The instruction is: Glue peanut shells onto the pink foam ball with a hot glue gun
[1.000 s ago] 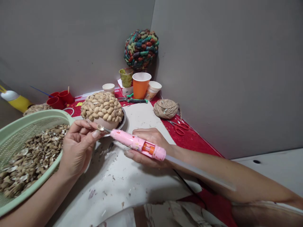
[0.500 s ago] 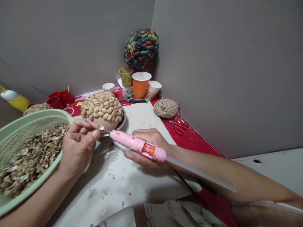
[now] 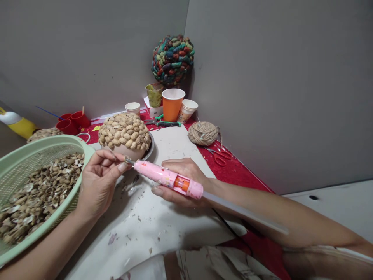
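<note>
My left hand [image 3: 100, 179] pinches a small nut shell [image 3: 126, 159] between thumb and forefinger; most of the shell is hidden by the fingers. At that shell sits the metal nozzle of a pink glue gun [image 3: 167, 178], which my right hand [image 3: 186, 181] grips. A clear glue stick [image 3: 247, 212] sticks out of the gun's rear along my right forearm. Just beyond my left fingers, a pale ball [image 3: 125, 134] covered on top with peanut shells rests in a grey dish [image 3: 152, 147]; its lower side is bare.
A green basket [image 3: 49, 142] of shells stands at left. Behind are red cups [image 3: 67, 126], an orange cup [image 3: 172, 105], paper cups [image 3: 188, 110], pliers [image 3: 169, 124] and a multicoloured ball [image 3: 173, 60]. Twine [image 3: 204, 133] and red scissors [image 3: 220, 157] lie right. Crumbs dot the white board [image 3: 140, 233].
My left hand has turned the shell, so its hollow no longer faces me, and moved slightly right. The glue gun stays almost where it was; the view has shifted a little.
</note>
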### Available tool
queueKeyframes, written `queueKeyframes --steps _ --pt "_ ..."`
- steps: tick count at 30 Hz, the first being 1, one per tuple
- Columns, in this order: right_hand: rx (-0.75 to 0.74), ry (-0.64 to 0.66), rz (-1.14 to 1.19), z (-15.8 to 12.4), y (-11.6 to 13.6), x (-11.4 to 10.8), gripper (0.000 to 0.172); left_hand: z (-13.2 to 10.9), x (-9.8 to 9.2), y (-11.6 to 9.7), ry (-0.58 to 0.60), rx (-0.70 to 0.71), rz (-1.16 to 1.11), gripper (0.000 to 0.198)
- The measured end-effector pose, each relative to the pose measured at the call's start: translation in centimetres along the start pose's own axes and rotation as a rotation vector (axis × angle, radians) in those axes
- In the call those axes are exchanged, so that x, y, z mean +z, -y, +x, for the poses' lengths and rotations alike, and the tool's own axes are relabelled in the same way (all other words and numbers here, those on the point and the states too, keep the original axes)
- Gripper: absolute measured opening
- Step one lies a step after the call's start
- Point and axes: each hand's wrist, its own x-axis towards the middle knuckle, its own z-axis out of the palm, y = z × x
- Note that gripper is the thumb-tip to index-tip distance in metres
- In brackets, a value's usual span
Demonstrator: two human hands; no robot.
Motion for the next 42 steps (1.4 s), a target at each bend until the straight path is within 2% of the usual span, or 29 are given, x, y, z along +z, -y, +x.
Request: queueKeyframes --steps 15,23,42 --pt "-0.074 -0.037 -0.096 -0.05 -0.41 0.2 0.041 0.05 0.12 -0.25 -0.019 0.013 -0.011 0.034" --pt "-0.038 -0.034 -0.083 -0.16 -0.68 0.41 0.045 0.01 0.01 -0.21 -0.018 0.016 -0.017 0.032" --pt "-0.111 -0.048 -0.159 -0.11 -0.86 0.4 0.044 -0.09 0.34 -0.55 -0.05 -0.004 -0.05 0.034"
